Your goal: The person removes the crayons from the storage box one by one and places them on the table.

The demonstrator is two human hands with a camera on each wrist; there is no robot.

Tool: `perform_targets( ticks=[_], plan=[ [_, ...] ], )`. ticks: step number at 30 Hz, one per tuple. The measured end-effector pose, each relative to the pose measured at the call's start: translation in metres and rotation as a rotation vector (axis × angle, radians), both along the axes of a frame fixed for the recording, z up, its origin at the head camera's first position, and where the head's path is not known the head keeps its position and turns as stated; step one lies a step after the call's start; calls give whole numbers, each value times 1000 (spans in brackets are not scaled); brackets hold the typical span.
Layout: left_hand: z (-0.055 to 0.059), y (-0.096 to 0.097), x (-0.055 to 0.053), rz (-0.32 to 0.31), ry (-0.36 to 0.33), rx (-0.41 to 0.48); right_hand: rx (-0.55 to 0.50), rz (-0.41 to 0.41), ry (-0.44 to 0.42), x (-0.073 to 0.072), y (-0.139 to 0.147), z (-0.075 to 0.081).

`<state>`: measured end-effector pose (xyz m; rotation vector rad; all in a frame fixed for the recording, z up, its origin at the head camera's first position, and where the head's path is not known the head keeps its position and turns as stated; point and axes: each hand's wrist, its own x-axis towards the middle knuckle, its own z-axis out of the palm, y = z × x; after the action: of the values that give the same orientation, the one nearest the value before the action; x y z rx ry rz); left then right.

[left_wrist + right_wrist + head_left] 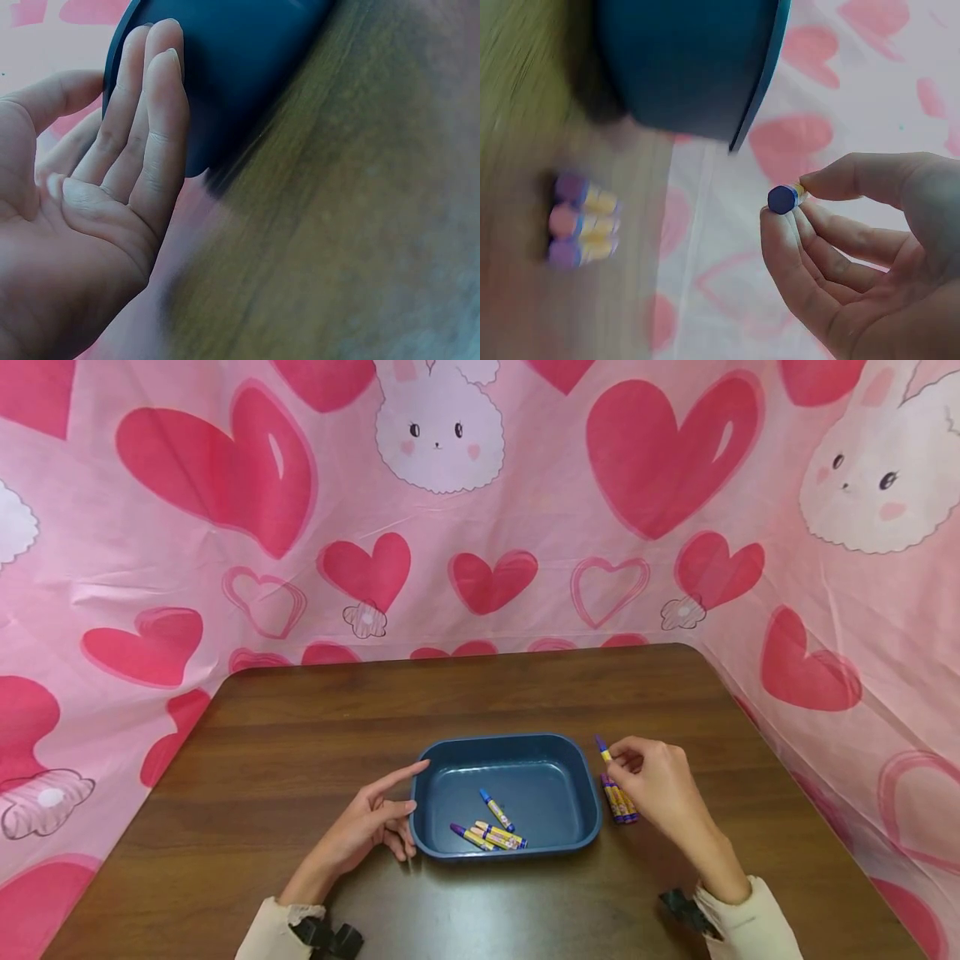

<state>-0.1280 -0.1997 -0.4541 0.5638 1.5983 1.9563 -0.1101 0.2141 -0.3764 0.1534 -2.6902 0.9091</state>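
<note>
A dark blue tray (517, 853) stands on the table with several crayons inside. Among those, a blue crayon (497, 810) lies near its middle, and a purple crayon (471, 837) sits beside pale-tipped ones (501, 837) along the near wall. My left hand (367, 822) rests its fairly straight fingers against the tray's left side. To the right of the tray, my right hand (660, 781) pinches a purple crayon (784, 199) between thumb and fingertips, raised off the table. Just below it, three crayons (619, 802) lie side by side, two purple-ended and one pinkish in the right wrist view.
The brown wooden table (337, 710) has rounded far corners. A pink cloth (525, 510) with hearts and rabbits hangs behind it and along both sides. Black straps (326, 935) sit at the wrists.
</note>
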Motion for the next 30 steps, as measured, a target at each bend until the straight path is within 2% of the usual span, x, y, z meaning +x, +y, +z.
perform_targets(
  ticks=[6, 14, 18, 30],
  plan=[
    [1, 1, -1, 5, 2, -10, -6, -49, -64, -4, 29, -11],
    [-1, 1, 0, 10, 9, 9, -10, -22, -326, -7, 45, -31],
    [0, 1, 0, 16, 3, 2, 18, -17, -369, -7, 48, -36],
    [2, 2, 1, 18, 7, -1, -29, 0, -436, -7, 47, -42]
  ],
)
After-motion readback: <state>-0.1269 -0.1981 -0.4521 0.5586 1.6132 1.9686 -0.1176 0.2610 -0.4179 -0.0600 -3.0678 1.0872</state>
